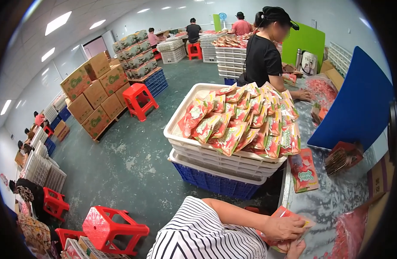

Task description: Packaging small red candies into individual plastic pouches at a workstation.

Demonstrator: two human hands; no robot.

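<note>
A red and green snack pouch (pixel 283 213) is in front of me, over the near edge of the metal worktable. My left hand (pixel 284 227) reaches across its upper part, with the fingers curled over it and closed. Just below, my right hand (pixel 296 249) grips the pouch's lower part, its thumb and fingers bent; the frame's lower edge cuts this hand off. Another flat pouch (pixel 304 172) lies on the table beyond my hands. Loose red pieces in a clear plastic bag (pixel 346 233) lie to the right of them.
At my left front, a white tray (pixel 180 115) heaped with filled pouches tops a stack of trays over a blue crate (pixel 213 179). Empty pouches (pixel 343 159) stand bundled by a blue divider (pixel 351 101). A co-worker (pixel 265 54) works beyond. Red stools (pixel 104 226) stand on the floor.
</note>
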